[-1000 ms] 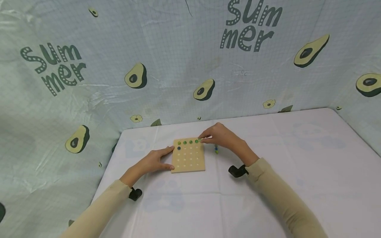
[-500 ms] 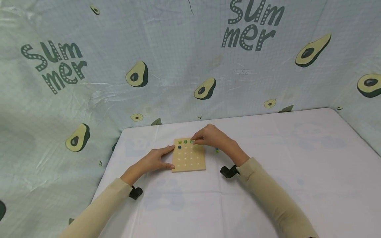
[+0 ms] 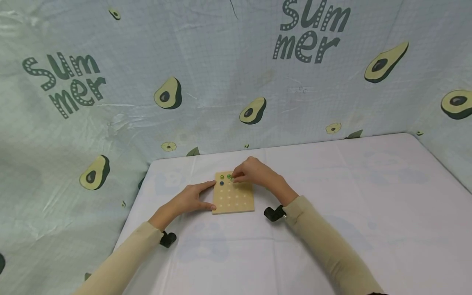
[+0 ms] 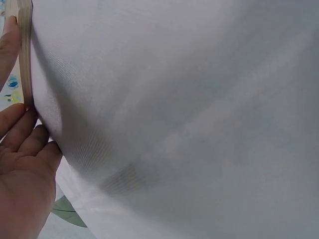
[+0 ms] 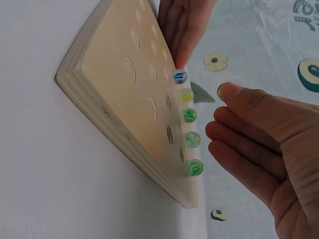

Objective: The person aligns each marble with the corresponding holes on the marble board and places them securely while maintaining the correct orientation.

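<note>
A person in beige sleeves (image 3: pixel 324 241) works at a table (image 3: pixel 236 262) draped in creased white cloth (image 3: pixel 361 172), where a pale wooden board (image 3: pixel 234 208) lies flat just below the centre of the head view. The board looks roughly square, with no clear long axis; its sides run up and down the frame, its near edge almost level. Shallow round dimples dot its smooth face, and layered wood shows along its edge. The left hand (image 3: pixel 189 200), thumb and index finger spread, rests against the board's left side. The right hand (image 3: pixel 254 171), over the board's upper part, pinches a small glass marble (image 5: pixel 220 91), largely covered, between thumb and index finger. Swirled green marbles (image 5: pixel 189 115) and a yellow marble (image 5: pixel 187 95), round and glossy, line the far edge; a blue marble (image 5: pixel 179 76) sits beside the yellow. Behind hangs a wrinkled sheet (image 3: pixel 214 61) printed with avocados (image 3: pixel 168 93).
</note>
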`<action>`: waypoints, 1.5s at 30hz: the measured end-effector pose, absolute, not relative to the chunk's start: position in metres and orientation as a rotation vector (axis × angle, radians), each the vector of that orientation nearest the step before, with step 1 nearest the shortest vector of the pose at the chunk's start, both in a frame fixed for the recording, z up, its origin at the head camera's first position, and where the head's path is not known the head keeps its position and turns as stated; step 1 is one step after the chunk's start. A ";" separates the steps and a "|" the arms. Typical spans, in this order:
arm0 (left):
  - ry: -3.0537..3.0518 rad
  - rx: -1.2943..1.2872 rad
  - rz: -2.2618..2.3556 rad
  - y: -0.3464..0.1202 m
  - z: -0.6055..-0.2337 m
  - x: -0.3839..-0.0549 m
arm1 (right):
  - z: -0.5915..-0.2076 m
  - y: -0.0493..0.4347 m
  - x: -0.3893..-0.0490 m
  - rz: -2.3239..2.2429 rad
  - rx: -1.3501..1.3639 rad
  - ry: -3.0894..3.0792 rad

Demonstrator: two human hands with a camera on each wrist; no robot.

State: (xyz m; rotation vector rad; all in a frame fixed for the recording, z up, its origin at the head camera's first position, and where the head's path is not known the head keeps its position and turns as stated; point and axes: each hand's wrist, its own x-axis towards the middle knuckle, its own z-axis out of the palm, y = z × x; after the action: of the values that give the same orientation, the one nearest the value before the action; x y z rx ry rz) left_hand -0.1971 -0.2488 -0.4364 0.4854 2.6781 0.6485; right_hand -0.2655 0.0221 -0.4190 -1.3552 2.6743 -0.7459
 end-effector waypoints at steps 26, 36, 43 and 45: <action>2.676 0.485 0.646 -0.248 -0.434 -0.197 | -0.422 -0.004 -0.272 -0.535 -1.336 2.678; 2.664 0.476 0.636 -0.249 -0.433 -0.197 | -0.420 -0.011 -0.277 -0.491 -1.383 2.614; 2.663 0.476 0.635 -0.249 -0.433 -0.197 | -0.416 -0.012 -0.279 -0.443 -1.395 2.592; 2.665 0.477 0.633 -0.249 -0.433 -0.197 | -0.416 -0.013 -0.279 -0.418 -1.401 2.589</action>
State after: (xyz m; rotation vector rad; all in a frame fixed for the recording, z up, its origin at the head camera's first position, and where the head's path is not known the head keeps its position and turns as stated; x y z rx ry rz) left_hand -0.1968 -0.2493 -0.4334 0.4771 2.6648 0.6329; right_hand -0.2792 -0.0131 -0.4158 -1.4008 2.5886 -0.4184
